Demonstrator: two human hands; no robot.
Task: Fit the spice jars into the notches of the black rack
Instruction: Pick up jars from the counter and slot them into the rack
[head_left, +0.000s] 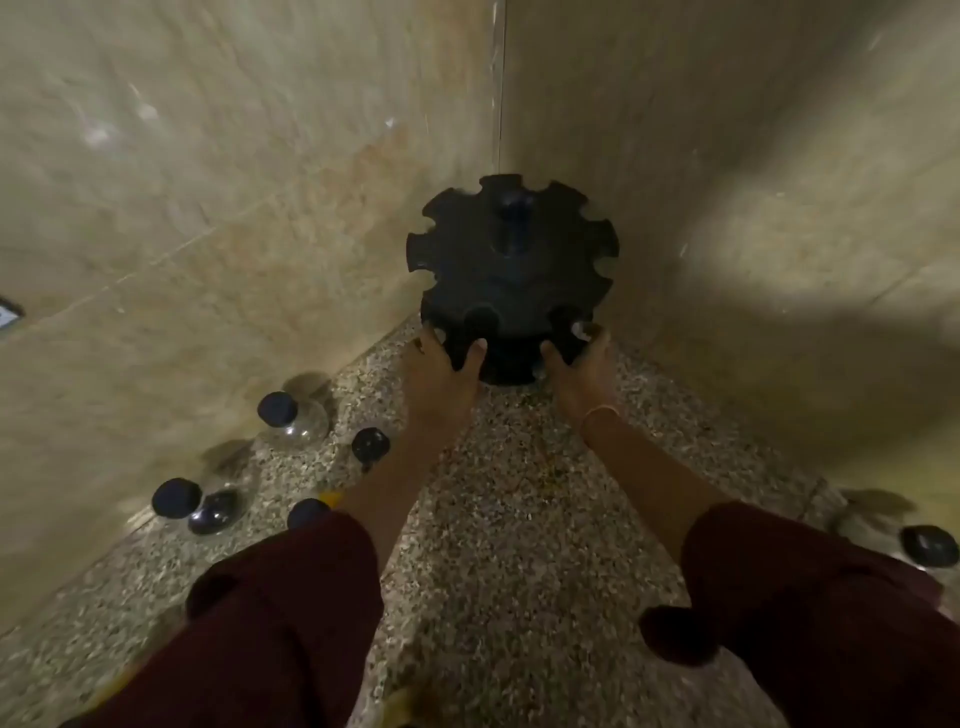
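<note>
The black rack (511, 275), round with notches all around its rim and a central post, stands in the corner of the speckled counter (519, 519). My left hand (441, 374) grips its lower front left edge and my right hand (576, 369) grips its lower front right edge. No jar shows in the notches I can see. Several clear spice jars with black lids stand to the left: one (291, 418) by the wall, one (370, 446) beside my left forearm, two (176, 498) (218, 512) close together, and one (307, 512) half hidden by my sleeve. Another jar (927, 545) stands far right.
Beige tiled walls meet in a corner right behind the rack and close in both sides. A small switch plate (8, 312) sits on the left wall. My dark red sleeves (291, 613) fill the lower part of the view.
</note>
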